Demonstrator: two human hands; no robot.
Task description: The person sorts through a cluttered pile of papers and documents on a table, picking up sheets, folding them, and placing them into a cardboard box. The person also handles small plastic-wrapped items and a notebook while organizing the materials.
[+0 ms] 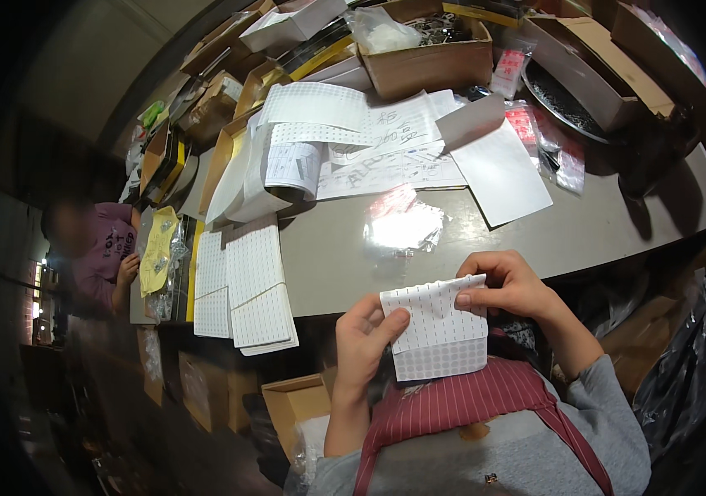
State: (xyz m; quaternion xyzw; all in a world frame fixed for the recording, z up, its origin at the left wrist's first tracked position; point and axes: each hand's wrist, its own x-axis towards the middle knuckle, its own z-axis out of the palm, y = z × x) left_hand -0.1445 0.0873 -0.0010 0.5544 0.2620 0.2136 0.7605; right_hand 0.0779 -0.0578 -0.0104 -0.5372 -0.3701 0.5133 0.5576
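Between my hands, just off the table's front edge, is a folded white sticker sheet (438,326) printed with rows of short dark dashes; its lower part shows rows of pale grey dots. My left hand (365,339) pinches its left edge, thumb on the front. At the upper right corner, my right hand (506,285) grips the sheet with its thumb in front and fingers bent behind. Straight ahead on the table lies a small heap of clear plastic bags (407,221) with red print, glaring in the light. Stacks of similar dashed sheets (255,281) lie to the left.
Printed papers (386,157) and a curled dotted sheet (316,112) cover the table's middle. A cardboard box (427,58) of dark parts stands behind, near a round tray (564,99). Another person (105,256) is at the far left. An open carton (291,405) sits below the table edge.
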